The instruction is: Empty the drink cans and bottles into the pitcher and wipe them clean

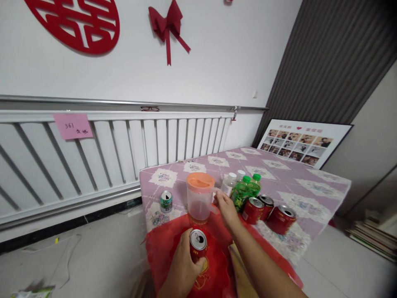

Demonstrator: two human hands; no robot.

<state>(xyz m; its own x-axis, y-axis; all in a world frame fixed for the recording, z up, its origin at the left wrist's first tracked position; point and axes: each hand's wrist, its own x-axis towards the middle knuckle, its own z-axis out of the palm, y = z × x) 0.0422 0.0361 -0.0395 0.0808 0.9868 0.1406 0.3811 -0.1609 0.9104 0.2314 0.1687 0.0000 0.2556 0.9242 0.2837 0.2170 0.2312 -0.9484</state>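
My left hand (183,260) is wrapped round an opened red drink can (198,244) at the front of the table, over a red tray (214,271) with gold marks. My right hand (223,205) is closed on the handle of a clear plastic pitcher (198,205) with an orange lid (200,181). The pitcher stands upright just beyond the can, and a little amber liquid seems to lie at its bottom. A small green-and-white can (166,201) stands to its left. Right of my right hand are white-capped bottles (229,182), green bottles (242,192) and several red cans (252,211).
A red cloth (161,236) lies under the tray, over a purple patterned tablecloth (214,159). Behind the table is a white radiator (120,145) with a pink note (73,126). A photo board (305,140) leans at the far right. A cable (71,252) lies on the floor.
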